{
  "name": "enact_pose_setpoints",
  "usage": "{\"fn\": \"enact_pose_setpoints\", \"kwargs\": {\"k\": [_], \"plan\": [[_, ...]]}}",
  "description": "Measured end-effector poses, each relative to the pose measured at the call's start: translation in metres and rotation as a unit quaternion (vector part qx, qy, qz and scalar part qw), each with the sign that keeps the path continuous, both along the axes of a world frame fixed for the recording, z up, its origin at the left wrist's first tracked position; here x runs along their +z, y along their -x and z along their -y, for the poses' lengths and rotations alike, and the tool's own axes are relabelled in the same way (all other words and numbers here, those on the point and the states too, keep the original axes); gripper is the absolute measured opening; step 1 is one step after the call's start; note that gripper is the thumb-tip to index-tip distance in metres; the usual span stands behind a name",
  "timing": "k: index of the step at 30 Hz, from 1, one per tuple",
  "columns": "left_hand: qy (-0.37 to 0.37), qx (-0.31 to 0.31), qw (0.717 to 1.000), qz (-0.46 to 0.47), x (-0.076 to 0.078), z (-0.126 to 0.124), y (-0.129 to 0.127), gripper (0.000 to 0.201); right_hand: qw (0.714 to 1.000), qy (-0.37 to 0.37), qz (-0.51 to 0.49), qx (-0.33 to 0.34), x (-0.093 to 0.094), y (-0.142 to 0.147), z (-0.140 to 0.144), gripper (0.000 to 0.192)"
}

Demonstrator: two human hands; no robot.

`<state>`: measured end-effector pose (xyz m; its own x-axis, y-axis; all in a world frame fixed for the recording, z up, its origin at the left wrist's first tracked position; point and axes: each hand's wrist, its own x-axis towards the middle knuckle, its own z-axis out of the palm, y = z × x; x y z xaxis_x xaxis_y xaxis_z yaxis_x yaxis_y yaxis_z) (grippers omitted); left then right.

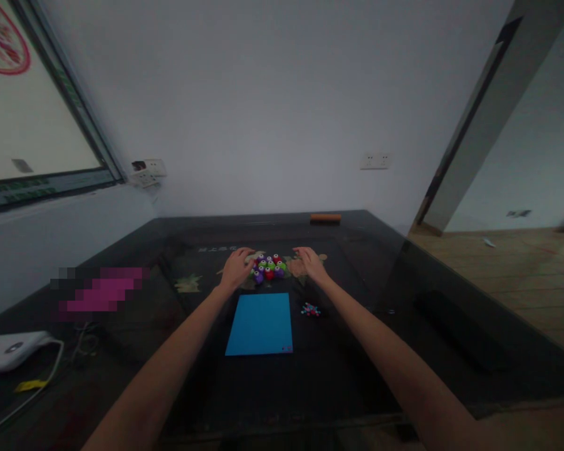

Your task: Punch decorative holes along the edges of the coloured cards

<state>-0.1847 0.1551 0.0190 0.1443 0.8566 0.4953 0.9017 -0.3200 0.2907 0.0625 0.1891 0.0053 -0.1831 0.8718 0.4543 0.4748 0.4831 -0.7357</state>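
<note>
A cluster of small round toys [269, 267] in purple, green and red, with white eye-like dots, stands together on the dark table. My left hand [237, 267] is at the cluster's left side, fingers apart and curved; whether it touches the nearest toys I cannot tell. To the right of the cluster, a small gap away, my right hand [311, 264] hovers or rests with fingers apart and nothing in them. Nearer to me lies a flat blue sheet [261, 324] with small marks at its lower right corner. Beside the sheet sits a little pile of pink and blue pieces [311, 309].
The black table [348, 388] meets the wall at the back, where an orange-brown bar [325, 218] lies. A dark long object [460, 332] is at the right. On the left are a blurred pink item [106, 291], a white device [14, 349] and its cable.
</note>
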Motion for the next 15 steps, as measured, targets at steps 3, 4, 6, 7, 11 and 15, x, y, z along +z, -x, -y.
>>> {"fn": "enact_pose_setpoints", "kwargs": {"k": [3,4,6,7,11,15], "plan": [[-0.04,-0.054,0.998,0.012,0.011,0.04,-0.023,0.028,0.999,-0.011,-0.009,0.029,0.005,-0.017,0.039,0.032],[-0.046,-0.083,0.995,0.008,0.011,0.058,-0.033,0.026,0.999,-0.015,-0.007,0.041,0.005,-0.021,0.056,0.032],[-0.043,-0.165,0.985,-0.016,0.004,0.096,-0.054,0.018,0.998,-0.024,0.005,0.062,0.001,-0.026,0.09,0.031],[-0.049,-0.244,0.967,-0.046,-0.002,0.115,-0.063,0.016,0.996,-0.03,0.017,0.077,-0.001,-0.028,0.106,0.03],[-0.072,-0.439,0.876,-0.184,-0.023,0.157,-0.078,0.012,0.967,-0.136,0.107,0.185,-0.011,-0.03,0.154,0.019],[0.014,-0.404,0.896,-0.186,-0.013,0.149,-0.066,0.025,0.944,-0.189,0.135,0.234,-0.014,-0.03,0.168,0.011]]}}
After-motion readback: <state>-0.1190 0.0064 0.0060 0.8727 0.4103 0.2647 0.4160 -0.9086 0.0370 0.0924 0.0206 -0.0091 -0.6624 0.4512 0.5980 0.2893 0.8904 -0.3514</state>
